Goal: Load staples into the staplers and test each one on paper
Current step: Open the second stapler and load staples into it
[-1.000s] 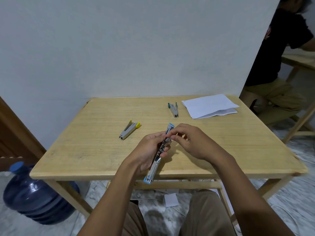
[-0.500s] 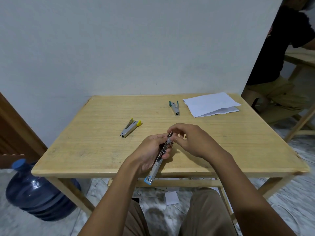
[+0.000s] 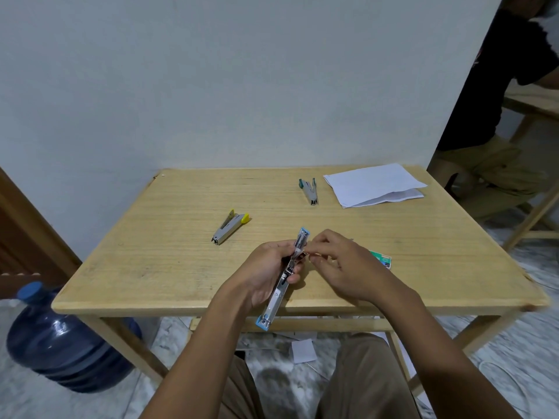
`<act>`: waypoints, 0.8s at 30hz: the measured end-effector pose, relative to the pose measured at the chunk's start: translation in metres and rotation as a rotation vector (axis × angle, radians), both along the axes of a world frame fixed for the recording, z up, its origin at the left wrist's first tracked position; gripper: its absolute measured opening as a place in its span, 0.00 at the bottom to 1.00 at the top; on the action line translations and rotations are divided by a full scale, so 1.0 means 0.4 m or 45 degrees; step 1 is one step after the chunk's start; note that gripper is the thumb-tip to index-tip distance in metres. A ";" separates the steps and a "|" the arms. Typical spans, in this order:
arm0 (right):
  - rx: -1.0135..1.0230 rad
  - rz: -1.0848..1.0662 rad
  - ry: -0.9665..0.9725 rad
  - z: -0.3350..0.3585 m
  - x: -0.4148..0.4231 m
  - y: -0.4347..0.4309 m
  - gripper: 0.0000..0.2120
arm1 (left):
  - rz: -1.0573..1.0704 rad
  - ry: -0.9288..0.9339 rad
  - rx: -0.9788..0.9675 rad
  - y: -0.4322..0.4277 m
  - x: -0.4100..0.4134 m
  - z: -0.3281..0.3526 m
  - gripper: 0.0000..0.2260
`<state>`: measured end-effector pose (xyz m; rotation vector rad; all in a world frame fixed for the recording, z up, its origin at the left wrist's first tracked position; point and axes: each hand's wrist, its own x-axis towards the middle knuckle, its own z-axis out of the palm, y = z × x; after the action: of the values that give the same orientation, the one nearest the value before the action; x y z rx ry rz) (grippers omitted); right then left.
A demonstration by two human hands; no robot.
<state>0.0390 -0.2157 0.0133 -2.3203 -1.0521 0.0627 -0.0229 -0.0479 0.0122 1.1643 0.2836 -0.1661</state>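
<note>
Gripping opened blue stapler (image 3: pixel 282 281), left hand (image 3: pixel 262 275); right hand (image 3: pixel 341 264) pinching, possibly staples, beside it.

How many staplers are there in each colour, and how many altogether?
Blue stapler: 1
Yellow stapler: 1
Green stapler: 1
Total: 3
</note>
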 end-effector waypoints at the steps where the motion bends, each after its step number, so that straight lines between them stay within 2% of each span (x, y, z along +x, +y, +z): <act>1: -0.047 -0.002 -0.023 0.004 0.001 -0.001 0.13 | -0.001 0.007 0.007 0.000 0.000 0.000 0.16; 8: -0.238 -0.092 -0.248 0.022 0.013 -0.001 0.15 | 0.025 0.042 0.012 0.001 -0.005 0.001 0.16; 14: -0.107 -0.090 -0.188 0.007 -0.003 -0.002 0.14 | 0.049 0.052 -0.003 0.000 -0.007 -0.003 0.16; 24: -0.142 -0.120 -0.222 -0.007 -0.008 0.013 0.13 | 0.017 0.033 -0.009 -0.012 -0.010 0.004 0.14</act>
<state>0.0356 -0.2105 0.0105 -2.5099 -1.0443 -0.1226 -0.0270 -0.0527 0.0138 1.1534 0.3134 -0.1707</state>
